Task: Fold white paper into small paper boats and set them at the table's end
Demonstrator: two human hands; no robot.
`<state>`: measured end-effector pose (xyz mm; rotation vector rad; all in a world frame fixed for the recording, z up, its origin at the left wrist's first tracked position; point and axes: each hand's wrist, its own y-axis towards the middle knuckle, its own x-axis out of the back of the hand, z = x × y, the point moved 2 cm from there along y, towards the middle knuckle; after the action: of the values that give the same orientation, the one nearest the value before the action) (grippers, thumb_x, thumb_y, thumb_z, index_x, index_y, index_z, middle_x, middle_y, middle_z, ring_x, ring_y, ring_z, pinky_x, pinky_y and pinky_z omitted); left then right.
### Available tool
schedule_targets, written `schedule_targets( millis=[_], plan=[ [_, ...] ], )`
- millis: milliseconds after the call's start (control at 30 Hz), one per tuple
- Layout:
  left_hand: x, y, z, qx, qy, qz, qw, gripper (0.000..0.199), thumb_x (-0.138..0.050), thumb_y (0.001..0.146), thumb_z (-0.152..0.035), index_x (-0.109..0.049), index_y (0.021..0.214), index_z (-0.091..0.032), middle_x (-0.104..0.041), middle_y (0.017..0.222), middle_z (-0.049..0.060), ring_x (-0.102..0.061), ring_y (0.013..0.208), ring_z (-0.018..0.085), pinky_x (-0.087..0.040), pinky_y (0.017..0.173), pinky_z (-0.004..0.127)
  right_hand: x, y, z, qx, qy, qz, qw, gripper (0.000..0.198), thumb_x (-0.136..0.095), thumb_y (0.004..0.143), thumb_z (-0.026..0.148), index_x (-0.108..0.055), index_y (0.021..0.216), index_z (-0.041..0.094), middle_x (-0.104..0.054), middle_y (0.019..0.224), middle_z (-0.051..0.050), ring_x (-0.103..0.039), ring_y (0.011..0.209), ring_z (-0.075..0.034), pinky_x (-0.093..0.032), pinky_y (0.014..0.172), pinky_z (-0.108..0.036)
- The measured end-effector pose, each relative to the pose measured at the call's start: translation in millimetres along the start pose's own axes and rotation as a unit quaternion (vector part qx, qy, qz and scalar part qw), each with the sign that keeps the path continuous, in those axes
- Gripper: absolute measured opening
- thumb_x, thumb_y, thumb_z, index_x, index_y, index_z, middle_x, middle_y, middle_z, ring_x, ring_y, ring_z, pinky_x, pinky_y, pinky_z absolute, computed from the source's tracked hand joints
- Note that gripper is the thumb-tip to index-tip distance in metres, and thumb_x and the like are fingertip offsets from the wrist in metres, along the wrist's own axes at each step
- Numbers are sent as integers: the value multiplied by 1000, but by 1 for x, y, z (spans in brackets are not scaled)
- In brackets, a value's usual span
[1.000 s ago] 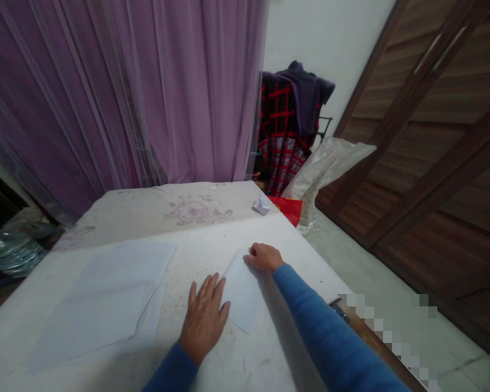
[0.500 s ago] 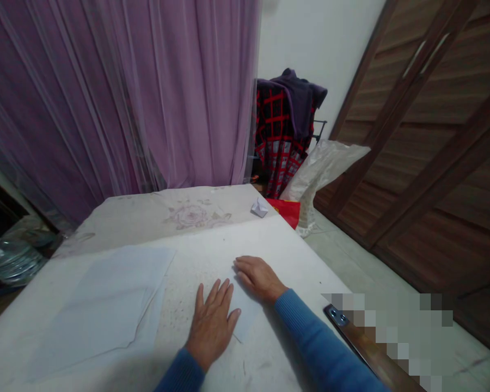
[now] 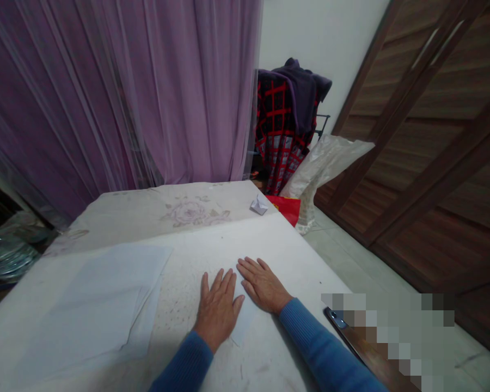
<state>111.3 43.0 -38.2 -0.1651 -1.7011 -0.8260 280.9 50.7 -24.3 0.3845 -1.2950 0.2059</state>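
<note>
Both my hands lie flat on a small piece of white paper on the white table surface. My left hand is open, fingers spread, over the paper's left side. Across its right side rests my right hand, also open with fingers stretched out. Much of the paper is hidden beneath them, so its full shape does not show. To the left lies a stack of white paper sheets. A small folded paper boat stands near the table's far right corner.
A phone lies at the table's right edge, partly covered by a pixelated patch. Purple curtains hang behind the table. Beyond the right edge are a red bag, a pale plastic bag and a wooden wardrobe.
My left hand has slid slightly forward and right. My right hand has flattened, its fingers more stretched out. The view has shifted a little.
</note>
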Motion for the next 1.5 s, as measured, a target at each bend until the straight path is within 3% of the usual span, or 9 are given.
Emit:
schedule_targets(
  millis=[200,567,1133,1367,1500],
  plan=[
    [4,-5,8,-5,-7,15,1000,45,-38,98,-44,-55,134,-22,-59,137,6,-45,134,26,-13,118,58,5,-1,2,-7,6,7,1000,49,-39,97,28,-43,145,19,-41,151,-8,-34,142,-23,-23,116,-49],
    [21,-37,23,-38,12,-34,999,44,-41,97,-41,-56,134,-22,-60,136,8,-49,132,26,-15,119,52,6,-1,4,-4,2,-3,1000,50,-43,95,25,-45,144,21,-43,149,-9,-36,141,-23,-25,115,-49],
    [47,-66,36,-45,39,5,998,42,-46,94,-30,-54,134,-19,-59,136,8,-52,129,30,-11,117,59,6,0,4,-13,-2,9,1000,49,-41,95,26,-45,143,19,-43,150,-9,-36,140,-24,-24,115,-48],
    [55,-41,30,1,-36,-52,998,31,-47,96,-35,-68,113,-20,-73,111,7,-57,122,28,-7,118,60,3,-1,4,-9,-26,-12,1000,48,-42,95,26,-48,142,18,-42,150,-11,-38,139,-25,-27,114,-48],
    [36,-9,21,0,-48,0,999,34,-46,97,-39,-63,121,-23,-66,127,4,-51,129,26,-4,119,59,2,-1,3,-7,-31,-19,999,50,-42,94,25,-46,143,15,-43,149,-12,-39,138,-25,-28,114,-47]
  ],
)
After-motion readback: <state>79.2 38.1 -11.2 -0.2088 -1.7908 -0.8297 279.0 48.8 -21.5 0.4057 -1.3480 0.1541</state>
